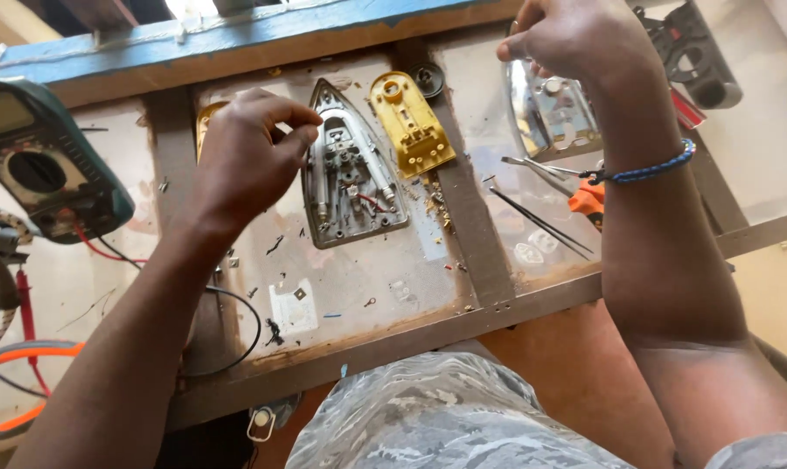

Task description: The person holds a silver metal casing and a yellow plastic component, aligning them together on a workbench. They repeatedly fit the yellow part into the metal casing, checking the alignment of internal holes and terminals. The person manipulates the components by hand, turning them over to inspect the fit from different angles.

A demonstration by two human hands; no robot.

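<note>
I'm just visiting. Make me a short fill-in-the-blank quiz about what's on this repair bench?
1. The opened iron base lies beside a plastic plate coloured ____.
2. The right hand is over a shiny ____ cover.
3. The bracelet is on the ____ wrist.
4. The meter lies at the ____ edge of the picture.

Missing words: yellow; metal; right; left

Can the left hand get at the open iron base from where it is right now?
Probably yes. The left hand hovers just beside the iron base, fingers curled toward its edge, and nothing lies between them. The yellow plate sits on the far side, out of the way.
</note>
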